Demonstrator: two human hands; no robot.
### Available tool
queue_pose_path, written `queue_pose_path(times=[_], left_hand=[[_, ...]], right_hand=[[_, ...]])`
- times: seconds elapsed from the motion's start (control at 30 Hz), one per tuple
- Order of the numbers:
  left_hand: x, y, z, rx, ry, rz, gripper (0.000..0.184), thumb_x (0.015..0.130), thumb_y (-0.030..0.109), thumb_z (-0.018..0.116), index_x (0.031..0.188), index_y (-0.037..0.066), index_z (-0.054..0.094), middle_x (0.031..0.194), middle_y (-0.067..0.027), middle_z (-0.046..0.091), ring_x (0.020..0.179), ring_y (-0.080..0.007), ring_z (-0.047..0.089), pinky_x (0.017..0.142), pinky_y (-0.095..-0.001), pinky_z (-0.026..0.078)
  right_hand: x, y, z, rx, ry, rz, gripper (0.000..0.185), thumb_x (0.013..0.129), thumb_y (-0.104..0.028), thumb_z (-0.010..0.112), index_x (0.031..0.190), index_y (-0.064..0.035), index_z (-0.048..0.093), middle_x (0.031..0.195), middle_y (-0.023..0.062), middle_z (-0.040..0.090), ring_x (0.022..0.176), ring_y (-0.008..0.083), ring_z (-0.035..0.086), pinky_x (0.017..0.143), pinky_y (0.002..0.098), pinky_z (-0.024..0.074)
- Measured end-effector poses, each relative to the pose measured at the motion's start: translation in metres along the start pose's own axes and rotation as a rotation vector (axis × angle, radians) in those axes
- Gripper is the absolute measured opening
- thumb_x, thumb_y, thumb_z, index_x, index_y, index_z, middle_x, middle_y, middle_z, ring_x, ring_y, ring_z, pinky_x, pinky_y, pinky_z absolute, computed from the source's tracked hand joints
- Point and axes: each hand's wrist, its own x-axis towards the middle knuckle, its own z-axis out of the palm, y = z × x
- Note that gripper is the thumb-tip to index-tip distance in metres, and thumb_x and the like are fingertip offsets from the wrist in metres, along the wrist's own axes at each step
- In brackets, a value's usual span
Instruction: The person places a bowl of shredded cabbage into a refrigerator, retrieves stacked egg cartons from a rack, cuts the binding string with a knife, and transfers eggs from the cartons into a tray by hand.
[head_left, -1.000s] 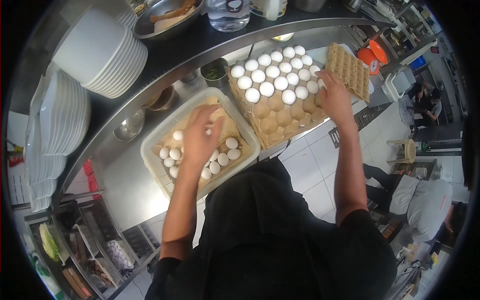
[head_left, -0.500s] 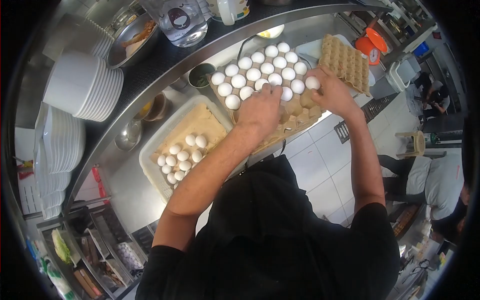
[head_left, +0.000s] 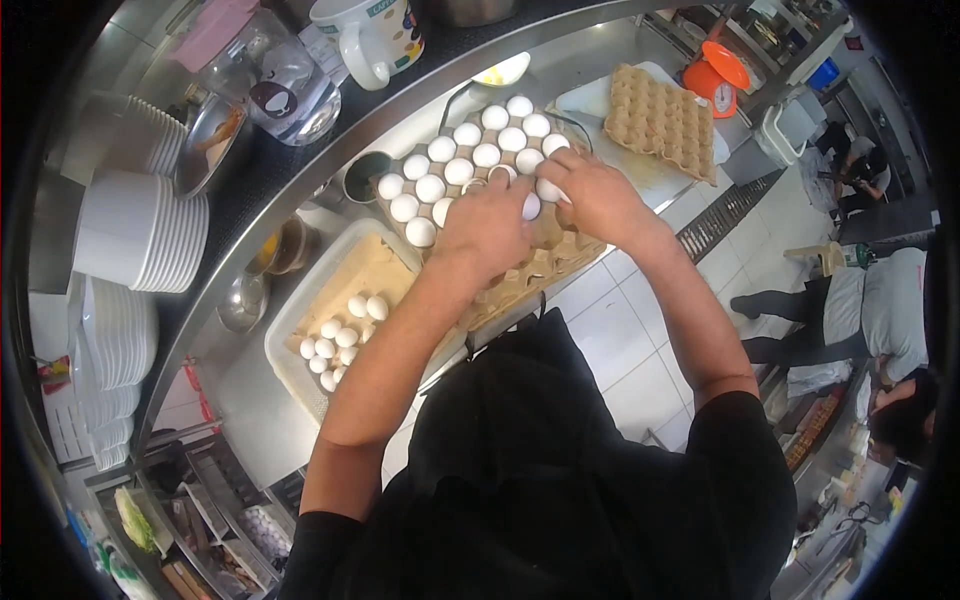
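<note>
Eggs (head_left: 487, 155) sit in rows in a cardboard egg tray (head_left: 535, 275) by the worktop's (head_left: 245, 400) near edge, one per cup, presumably so they can't roll or knock together. Rows fill the tray's far edge; cups along its near edge show plain cardboard.

Right hand (head_left: 600, 195) reaches in over the tray's right edge, fingers bent and seemingly pinched on an egg (head_left: 549, 190) just above or in its cup, can't tell which. Grip looks light, likely because shells crack.

Left hand (head_left: 485, 230) comes over the tray's near-left corner, palm down, fingers curled among the eggs; can't tell if they clamp one. Knuckles hide the tips. Coming from above probably spares the neighbours.

Pale basket (head_left: 273, 348) stands left of the tray, also by the worktop's near edge, within easy arm's reach. Loose eggs (head_left: 347, 337) cluster toward its near-left corner on brown liner (head_left: 365, 262), likely there as cushioning.

Spare tray (head_left: 660, 125) lies on a white board (head_left: 590, 96) toward the worktop's right end, apparently parked clear of both arms. Orange scale (head_left: 718, 85) beyond it.
</note>
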Motion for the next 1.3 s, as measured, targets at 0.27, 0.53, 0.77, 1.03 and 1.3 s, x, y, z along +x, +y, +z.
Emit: queue_pose_path(times=[0.27, 0.53, 0.77, 1.03, 1.3], left_hand=[[0.017, 0.007, 0.003, 0.077, -0.091, -0.040, 0.039, 0.089, 0.021, 0.073, 0.123, 0.005, 0.065, 0.115, -0.0187, 0.068, 0.105, -0.0350, 0.071, 0.089, -0.0475, 0.058], [0.016, 0.014, 0.019, 0.052, 0.081, -0.112, 0.020, 0.087, 0.018, 0.074, 0.103, 0.005, 0.071, 0.106, -0.0167, 0.072, 0.094, -0.0347, 0.074, 0.082, -0.0462, 0.059], [0.009, 0.001, 0.018, -0.069, 0.092, -0.114, 0.027, 0.084, 0.025, 0.077, 0.104, 0.008, 0.075, 0.105, -0.0150, 0.074, 0.097, -0.0343, 0.074, 0.085, -0.0474, 0.059], [-0.051, -0.029, -0.023, -0.521, 0.300, -0.235, 0.039, 0.081, 0.034, 0.079, 0.111, 0.009, 0.079, 0.101, -0.0160, 0.076, 0.092, -0.0360, 0.073, 0.085, -0.0441, 0.058], [-0.204, -0.163, -0.012, -0.717, 0.639, -0.624, 0.047, 0.080, 0.035, 0.088, 0.114, 0.004, 0.079, 0.102, -0.0157, 0.079, 0.090, -0.0248, 0.077, 0.084, -0.0361, 0.059]], right_hand=[[0.004, 0.008, 0.002, 0.029, -0.004, -0.060, 0.041, 0.079, -0.004, 0.072, 0.119, -0.0084, 0.064, 0.115, 0.0097, 0.070, 0.115, 0.0351, 0.066, 0.098, 0.0518, 0.0531], [-0.008, -0.001, -0.003, 0.241, 0.109, 0.070, 0.039, 0.085, -0.007, 0.072, 0.123, -0.0098, 0.067, 0.125, 0.0121, 0.070, 0.121, 0.0388, 0.063, 0.102, 0.0467, 0.0517], [-0.013, -0.014, 0.014, 0.352, 0.318, 0.226, 0.041, 0.088, -0.012, 0.080, 0.126, -0.0071, 0.067, 0.122, 0.0181, 0.071, 0.113, 0.0412, 0.067, 0.094, 0.0449, 0.0541], [-0.003, -0.088, 0.000, 0.622, 0.487, 0.311, 0.042, 0.089, -0.011, 0.083, 0.126, -0.0016, 0.065, 0.119, 0.0131, 0.072, 0.110, 0.0220, 0.068, 0.098, 0.0349, 0.0529], [0.040, -0.233, 0.054, 0.739, 0.284, 0.043, 0.044, 0.085, -0.016, 0.086, 0.123, -0.0040, 0.066, 0.113, 0.0136, 0.071, 0.101, 0.0296, 0.070, 0.091, 0.0408, 0.0548]])
